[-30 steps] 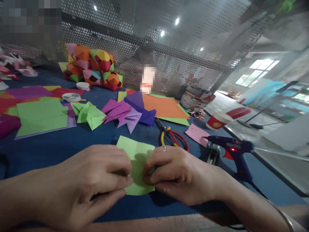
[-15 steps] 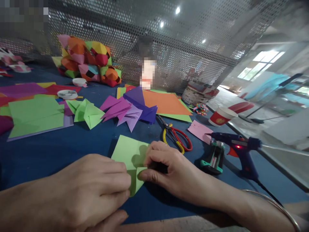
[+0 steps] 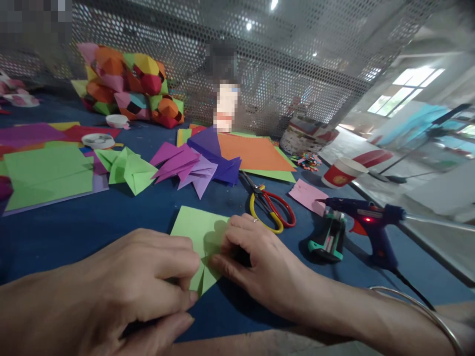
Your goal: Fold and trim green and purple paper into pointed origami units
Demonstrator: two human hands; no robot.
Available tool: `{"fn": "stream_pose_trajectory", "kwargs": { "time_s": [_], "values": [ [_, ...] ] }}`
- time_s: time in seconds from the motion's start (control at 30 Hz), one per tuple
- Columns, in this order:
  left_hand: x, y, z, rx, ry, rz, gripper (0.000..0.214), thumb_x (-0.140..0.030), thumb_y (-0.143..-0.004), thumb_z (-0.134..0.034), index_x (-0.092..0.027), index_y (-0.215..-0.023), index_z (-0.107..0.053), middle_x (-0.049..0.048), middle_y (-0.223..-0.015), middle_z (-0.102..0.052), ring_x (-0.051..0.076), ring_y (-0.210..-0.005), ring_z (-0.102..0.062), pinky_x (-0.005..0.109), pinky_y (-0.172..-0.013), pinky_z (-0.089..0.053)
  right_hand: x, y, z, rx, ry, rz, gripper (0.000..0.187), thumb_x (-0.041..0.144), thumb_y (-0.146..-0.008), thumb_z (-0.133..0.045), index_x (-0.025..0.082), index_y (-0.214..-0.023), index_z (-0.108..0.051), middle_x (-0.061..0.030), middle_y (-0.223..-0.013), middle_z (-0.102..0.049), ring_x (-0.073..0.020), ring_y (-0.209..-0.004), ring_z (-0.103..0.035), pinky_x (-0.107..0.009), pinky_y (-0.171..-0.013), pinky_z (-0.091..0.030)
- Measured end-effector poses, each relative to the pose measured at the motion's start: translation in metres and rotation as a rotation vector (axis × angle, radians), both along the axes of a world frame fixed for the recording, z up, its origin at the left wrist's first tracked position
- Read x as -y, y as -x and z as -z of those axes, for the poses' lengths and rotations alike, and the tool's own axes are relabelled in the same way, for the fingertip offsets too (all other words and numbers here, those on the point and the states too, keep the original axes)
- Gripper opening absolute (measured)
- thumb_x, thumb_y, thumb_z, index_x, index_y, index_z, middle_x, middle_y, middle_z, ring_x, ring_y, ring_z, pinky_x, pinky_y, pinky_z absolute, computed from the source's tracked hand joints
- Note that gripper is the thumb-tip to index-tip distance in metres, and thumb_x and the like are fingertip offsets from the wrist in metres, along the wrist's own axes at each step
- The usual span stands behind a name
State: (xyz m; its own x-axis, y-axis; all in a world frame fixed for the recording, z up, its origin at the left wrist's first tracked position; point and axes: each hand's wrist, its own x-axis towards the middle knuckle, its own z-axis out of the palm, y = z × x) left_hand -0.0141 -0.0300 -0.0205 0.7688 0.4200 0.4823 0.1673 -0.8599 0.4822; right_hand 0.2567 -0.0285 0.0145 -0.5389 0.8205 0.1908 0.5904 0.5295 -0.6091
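Note:
A light green sheet of folding paper (image 3: 196, 230) lies on the blue table between my hands, its near corners folded in so their edges meet along a middle line. My left hand (image 3: 148, 277) has its fingers curled and pressed on the paper's left near edge. From the right, my right hand (image 3: 256, 252) grips the paper's right side with thumb and bent fingers. A ring and a bracelet (image 3: 419, 306) show on that hand and arm. Scissors (image 3: 272, 207) with red and yellow handles lie just beyond the right hand.
A glue gun (image 3: 371, 217) with a lit red light rests on a green-black stand (image 3: 328, 242) at right. Nearby are pink paper (image 3: 308, 196) and a paper cup (image 3: 343, 173). Folded purple pieces (image 3: 178, 160), a folded green piece (image 3: 129, 170), paper stacks (image 3: 48, 173) and colourful paper balls (image 3: 129, 86) lie beyond.
The right near corner flap, raised before, now lies flat against the paper. My left fingers have shifted slightly, with the thumb more apart. The view has tilted down a little.

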Motion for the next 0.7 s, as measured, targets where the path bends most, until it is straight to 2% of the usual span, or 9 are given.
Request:
{"fn": "stream_pose_trajectory", "kwargs": {
  "time_s": [0.23, 0.57, 0.7],
  "values": [
    [-0.0012, 0.0028, -0.0074, -0.072, -0.010, 0.003, 0.017, -0.015, -0.102, -0.068, -0.029, -0.095, -0.071, 0.0026, -0.076, -0.065, 0.023, -0.069, -0.064, 0.039, -0.065, -0.052, 0.0023, 0.0031, 0.0050, 0.022, -0.075, 0.013, 0.039, 0.004, -0.097, -0.074, 0.025, -0.082, -0.045, 0.0010, -0.086, -0.056, -0.0182, -0.080, -0.050, -0.033, -0.076, -0.037],
    [0.0008, 0.0063, -0.0060, -0.094, -0.012, -0.019, 0.018, -0.020, -0.106, -0.065, -0.031, -0.098, -0.076, 0.0029, -0.076, -0.067, 0.023, -0.069, -0.066, 0.040, -0.062, -0.051, 0.0027, 0.0041, 0.0012, -0.008, 0.016, 0.036, 0.039, 0.008, -0.101, -0.074, 0.025, -0.081, -0.045, 0.0020, -0.083, -0.056, -0.0185, -0.080, -0.052, -0.035, -0.079, -0.039],
    [-0.0002, 0.0023, -0.0097, -0.106, -0.070, -0.018, 0.016, -0.020, -0.104, -0.066, -0.031, -0.096, -0.074, 0.0025, -0.074, -0.066, 0.022, -0.066, -0.065, 0.039, -0.059, -0.052, 0.0011, 0.0063, 0.0015, 0.017, -0.006, 0.044, 0.039, 0.006, -0.098, -0.074, 0.025, -0.081, -0.044, 0.0020, -0.084, -0.056, -0.0183, -0.080, -0.050, -0.034, -0.077, -0.038]
  ]
}}
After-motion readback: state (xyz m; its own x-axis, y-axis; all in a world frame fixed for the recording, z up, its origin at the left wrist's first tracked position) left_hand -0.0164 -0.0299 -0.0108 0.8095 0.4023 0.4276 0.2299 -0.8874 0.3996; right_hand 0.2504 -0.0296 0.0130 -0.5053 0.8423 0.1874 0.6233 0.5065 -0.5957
